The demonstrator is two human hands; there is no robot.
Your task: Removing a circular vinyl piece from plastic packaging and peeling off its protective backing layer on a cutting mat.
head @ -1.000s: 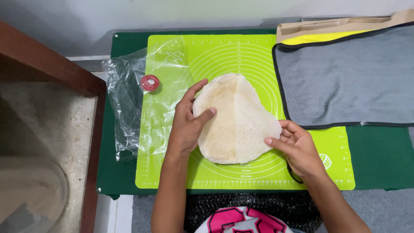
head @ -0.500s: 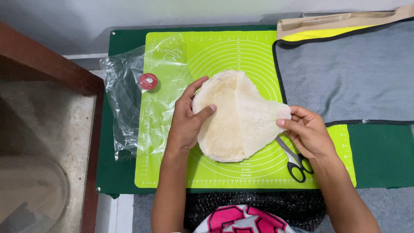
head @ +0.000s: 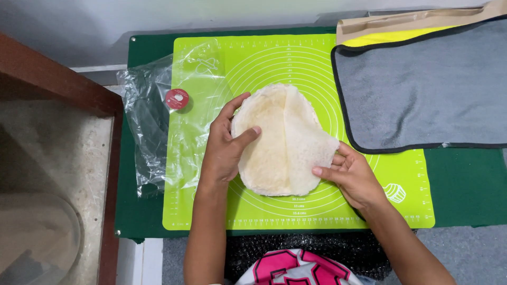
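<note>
1. While the left hand (head: 224, 150) lies flat, fingers spread, pinning the flatbread (head: 280, 140) on the green mat (head: 369, 200), it keeps the bread steady.
2. Right hand (head: 354, 177) fingers pinch the bread's right edge, folding it leftward.
3. Left of the mat lies a plastic bag (head: 150, 121).

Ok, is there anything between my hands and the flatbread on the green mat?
Nothing visible. The left hand lies flat on the flatbread, and the right hand pinches its folded right edge. The plastic bag lies off to the left.
</note>
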